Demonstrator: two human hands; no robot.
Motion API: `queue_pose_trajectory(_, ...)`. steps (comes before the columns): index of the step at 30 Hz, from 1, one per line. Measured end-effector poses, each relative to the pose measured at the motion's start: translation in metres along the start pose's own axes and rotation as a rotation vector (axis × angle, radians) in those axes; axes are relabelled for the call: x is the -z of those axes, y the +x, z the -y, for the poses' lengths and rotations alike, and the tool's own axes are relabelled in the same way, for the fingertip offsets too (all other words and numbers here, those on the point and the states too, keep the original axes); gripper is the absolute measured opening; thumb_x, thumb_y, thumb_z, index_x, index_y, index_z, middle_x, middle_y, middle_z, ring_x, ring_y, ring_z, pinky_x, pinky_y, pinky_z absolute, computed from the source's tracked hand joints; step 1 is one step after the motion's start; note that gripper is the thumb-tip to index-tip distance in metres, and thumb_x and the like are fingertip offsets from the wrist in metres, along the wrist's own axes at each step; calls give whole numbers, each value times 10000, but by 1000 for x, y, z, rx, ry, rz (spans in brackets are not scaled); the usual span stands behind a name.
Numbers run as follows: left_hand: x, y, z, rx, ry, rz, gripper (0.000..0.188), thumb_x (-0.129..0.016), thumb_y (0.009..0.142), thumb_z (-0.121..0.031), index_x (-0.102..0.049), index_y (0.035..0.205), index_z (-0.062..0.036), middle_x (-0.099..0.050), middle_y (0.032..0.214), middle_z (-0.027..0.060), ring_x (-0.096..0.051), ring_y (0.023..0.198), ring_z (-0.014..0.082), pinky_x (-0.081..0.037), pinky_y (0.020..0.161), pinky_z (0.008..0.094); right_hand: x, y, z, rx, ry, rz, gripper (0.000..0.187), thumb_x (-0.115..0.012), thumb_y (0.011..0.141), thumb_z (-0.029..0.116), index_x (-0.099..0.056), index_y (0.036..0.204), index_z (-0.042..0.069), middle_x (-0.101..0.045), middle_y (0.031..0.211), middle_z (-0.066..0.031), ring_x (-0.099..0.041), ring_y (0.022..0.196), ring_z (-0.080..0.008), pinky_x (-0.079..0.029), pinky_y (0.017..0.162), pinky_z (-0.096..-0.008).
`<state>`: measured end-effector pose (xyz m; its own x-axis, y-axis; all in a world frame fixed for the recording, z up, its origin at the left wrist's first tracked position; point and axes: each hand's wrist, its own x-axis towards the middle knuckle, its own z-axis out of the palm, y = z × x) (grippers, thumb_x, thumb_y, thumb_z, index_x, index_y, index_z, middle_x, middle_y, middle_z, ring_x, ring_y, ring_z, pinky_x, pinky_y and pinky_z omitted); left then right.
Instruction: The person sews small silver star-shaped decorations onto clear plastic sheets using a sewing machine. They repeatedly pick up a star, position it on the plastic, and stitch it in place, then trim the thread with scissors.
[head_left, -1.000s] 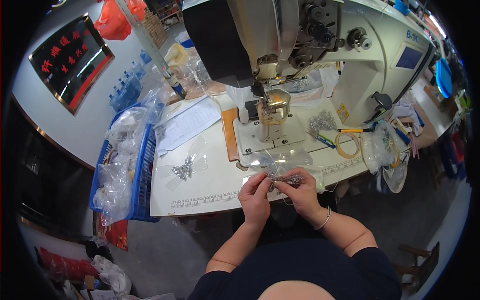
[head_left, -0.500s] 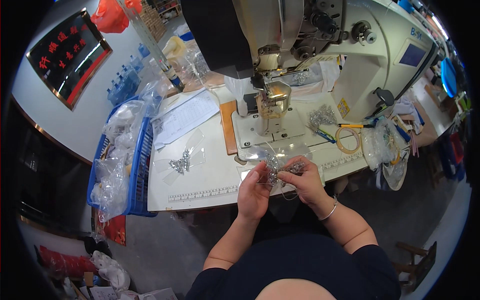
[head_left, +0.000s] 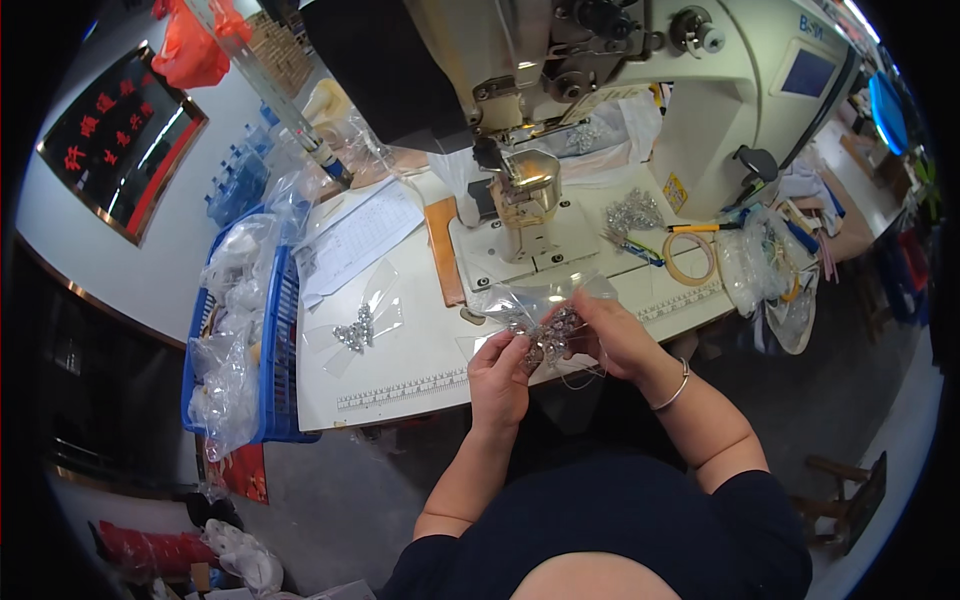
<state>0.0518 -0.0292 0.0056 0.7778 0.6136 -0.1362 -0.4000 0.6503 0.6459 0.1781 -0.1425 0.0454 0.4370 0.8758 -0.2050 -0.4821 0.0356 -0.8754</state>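
Basically, left hand (head_left: 497, 388) pinches one side of the beaded piece (head_left: 551, 343), right hand's (head_left: 620, 337) fingers bend around the other, pinch unclear, apparently steadying it at the table's (head_left: 425, 338) front edge, clear of the sewing machine (head_left: 572, 86).

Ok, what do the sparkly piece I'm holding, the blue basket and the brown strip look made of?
Sparkly piece: perhaps glass or acrylic, shiny and silvery, with many small bright glints.
Blue basket: probably moulded plastic, given its uniform colour and slotted walls.
Brown strip: smooth and warm-toned; wood or leather, I can't tell.
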Motion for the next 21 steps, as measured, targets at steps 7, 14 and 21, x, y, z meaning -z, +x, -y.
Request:
queue_pose_trajectory(7, -7, -5, -1, -6, 11, -66, 119, -573, 848, 15, -577, 963, -16, -610, 955, 82, -602, 872, 186, -516, 763, 349, 5, 1, -1, 8, 87, -17, 571, -320, 959, 491, -607, 1017, 1, -630, 925, -90, -585, 797, -168, -482, 663, -302)
queue_pose_trajectory(14, 1, -5, 5, -120, -6, 30, 156, -555, 847, 55, -585, 990, 1, -619, 969, 104, -612, 880, 189, -522, 786, 334, 5, -3, -1, 80, 15, 46, 322, -538, 906, 282, -603, 1029, -8, -635, 919, -92, -603, 789, -149, -498, 682, -279)
queue_pose_trajectory(21, 6, -5, 17, -203, -42, 47, 191, -556, 835, 75, -585, 1013, 10, -617, 987, 114, -609, 896, 186, -516, 814, 325, -7, -8, -6, 206, -80, -73, 278, -708, 726, -24, -616, 989, -35, -660, 875, -84, -642, 790, -155, -521, 720, -263)
